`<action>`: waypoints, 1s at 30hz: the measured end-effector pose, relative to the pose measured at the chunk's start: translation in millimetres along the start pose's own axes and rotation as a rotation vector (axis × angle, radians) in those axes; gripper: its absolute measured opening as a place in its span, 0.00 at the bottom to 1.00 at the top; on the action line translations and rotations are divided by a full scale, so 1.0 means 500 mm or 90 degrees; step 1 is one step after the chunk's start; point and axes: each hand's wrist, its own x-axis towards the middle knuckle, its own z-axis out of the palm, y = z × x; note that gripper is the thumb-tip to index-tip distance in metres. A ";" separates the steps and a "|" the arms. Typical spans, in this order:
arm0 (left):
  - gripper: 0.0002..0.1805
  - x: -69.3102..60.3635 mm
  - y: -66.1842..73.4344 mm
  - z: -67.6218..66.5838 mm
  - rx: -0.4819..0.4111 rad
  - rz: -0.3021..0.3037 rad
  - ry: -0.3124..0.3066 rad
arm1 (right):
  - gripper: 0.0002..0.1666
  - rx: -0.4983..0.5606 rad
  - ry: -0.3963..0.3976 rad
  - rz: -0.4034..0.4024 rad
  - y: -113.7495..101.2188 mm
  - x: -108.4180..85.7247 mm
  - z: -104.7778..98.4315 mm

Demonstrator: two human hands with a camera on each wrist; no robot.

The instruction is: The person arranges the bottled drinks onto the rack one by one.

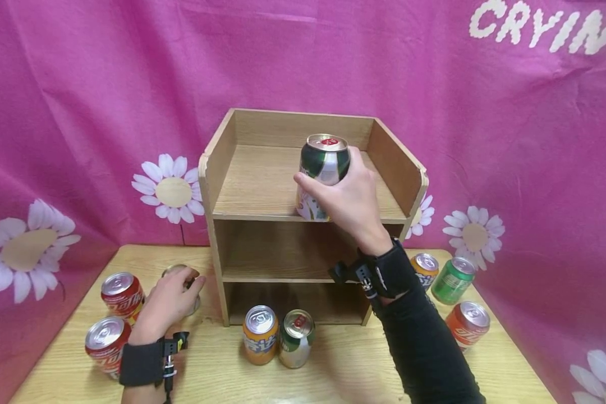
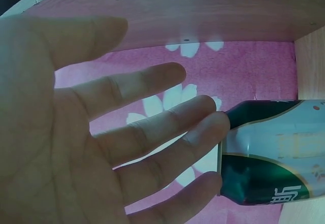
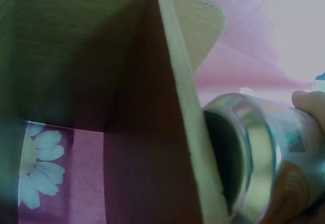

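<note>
1. A dark-green and white can with a red tab is being gripped by the right hand, standing roughly upright at the front edge of the wooden shelf's top board; its silver base is showing in the right wrist view, contact being unclear.
2. A second green and white can is standing on the tabletop beside the shelf, the left hand partly covering its top.

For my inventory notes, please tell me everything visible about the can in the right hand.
The can looks metal: dark green above, white panel, colourful print below, shiny rim, red pull tab. It appears unopened, roughly upright. The right hand grips it near the top shelf's front edge; shelf contact is unclear.
</note>
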 end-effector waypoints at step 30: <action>0.17 0.003 0.004 0.004 0.015 0.001 -0.007 | 0.50 -0.081 -0.072 -0.022 -0.016 -0.007 0.102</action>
